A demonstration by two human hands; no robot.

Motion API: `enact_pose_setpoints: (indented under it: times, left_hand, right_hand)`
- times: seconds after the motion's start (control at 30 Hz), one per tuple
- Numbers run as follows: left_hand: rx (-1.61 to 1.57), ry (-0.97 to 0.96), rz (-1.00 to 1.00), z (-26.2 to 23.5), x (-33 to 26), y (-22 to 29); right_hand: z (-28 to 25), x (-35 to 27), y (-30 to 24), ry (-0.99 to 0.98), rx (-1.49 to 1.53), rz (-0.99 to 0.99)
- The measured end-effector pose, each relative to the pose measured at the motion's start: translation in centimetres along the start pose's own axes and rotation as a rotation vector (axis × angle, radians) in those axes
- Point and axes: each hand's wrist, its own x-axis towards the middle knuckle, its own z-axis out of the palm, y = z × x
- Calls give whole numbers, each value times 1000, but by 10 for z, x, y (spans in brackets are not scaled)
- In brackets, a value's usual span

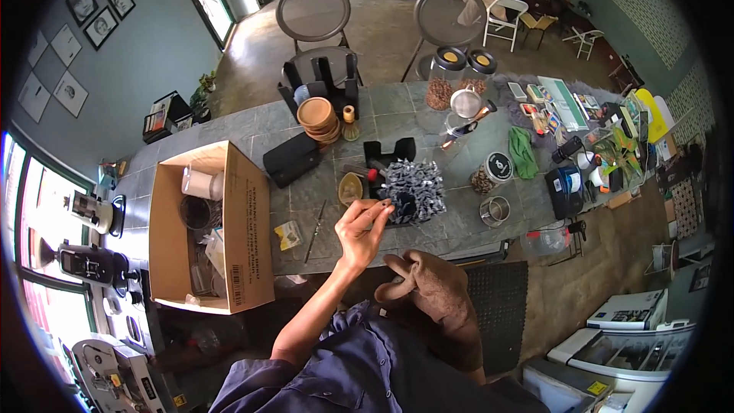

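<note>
Item: grey tuft [417,185], on the slate-tiled counter [459,239] near the front edge, seen via my head feed. L hand [358,239] is at its near-left side, thumb and fingertips pinched tog. on what looks like a small dark bit [385,204]; too small to ID. R hand is hidden by a brown cover [437,291], cloth or glove, at the front edge; can't tell if it's spread or clenched.

Progress, my judgement: work in hand, fine pinch work at the tuft's edge. Done: tuft is set out within reach. Left: the dark bit isn't released; remaining count n/a from this view.

Materials: tuft dense, spiky, matte, w/ a dark patch nr the L hand. Brown cover soft, napped, w/ rounded lobes. Black holder [390,151] behind tuft, angular, smooth. Bowl [350,189] to its left, rounded, yellowish; rod [314,231] thin, straight, dark.

Farther out: saucers [316,113], terracotta, round, stacked; case [292,160], black, boxy; jar [491,173], clear, w/ brown contents; glass [495,212], clear, round-rimmed; carton [252,233], brown cardboard, open, loaded.
</note>
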Motion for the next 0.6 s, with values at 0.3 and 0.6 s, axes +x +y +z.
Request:
enact_pose_setpoints:
  times: [0.3,0.6]
  left_hand:
    - [75,-141,-145,28,-43,-35]
    - [150,-226,-144,-119,-20,50]
  right_hand:
    - [-3,5,36,-21,-18,33]
    - [26,23,6,74,83,-289]
